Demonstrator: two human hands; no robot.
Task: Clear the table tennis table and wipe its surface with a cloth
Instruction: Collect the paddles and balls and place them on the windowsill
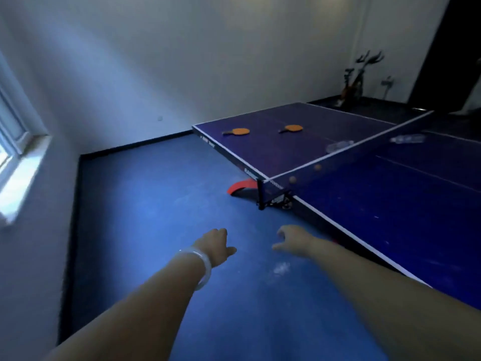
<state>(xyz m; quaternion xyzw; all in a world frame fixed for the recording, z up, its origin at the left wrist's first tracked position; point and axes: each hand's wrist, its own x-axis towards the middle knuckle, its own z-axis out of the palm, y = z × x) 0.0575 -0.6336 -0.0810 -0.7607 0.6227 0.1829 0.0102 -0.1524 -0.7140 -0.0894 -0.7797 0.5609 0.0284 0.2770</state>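
The blue table tennis table (390,194) runs along the right, split by its net (364,157). Two orange paddles (239,131) (292,128) lie on the far half. Two clear plastic bottles lie flat, one (338,146) beyond the net and one (408,138) at its right. Two orange balls (317,167) (292,179) sit close to the net near its left post. My left hand (217,246), with a pale bangle on the wrist, and my right hand (292,239) reach forward over the floor beside the table, fingers relaxed, holding nothing.
Blue floor (156,204) spreads left of the table, with a whitish smudge (281,268) below my right hand. A window (13,142) is on the left wall. A red table leg (240,187) shows under the net post. Dark ornaments (356,82) stand in the far corner.
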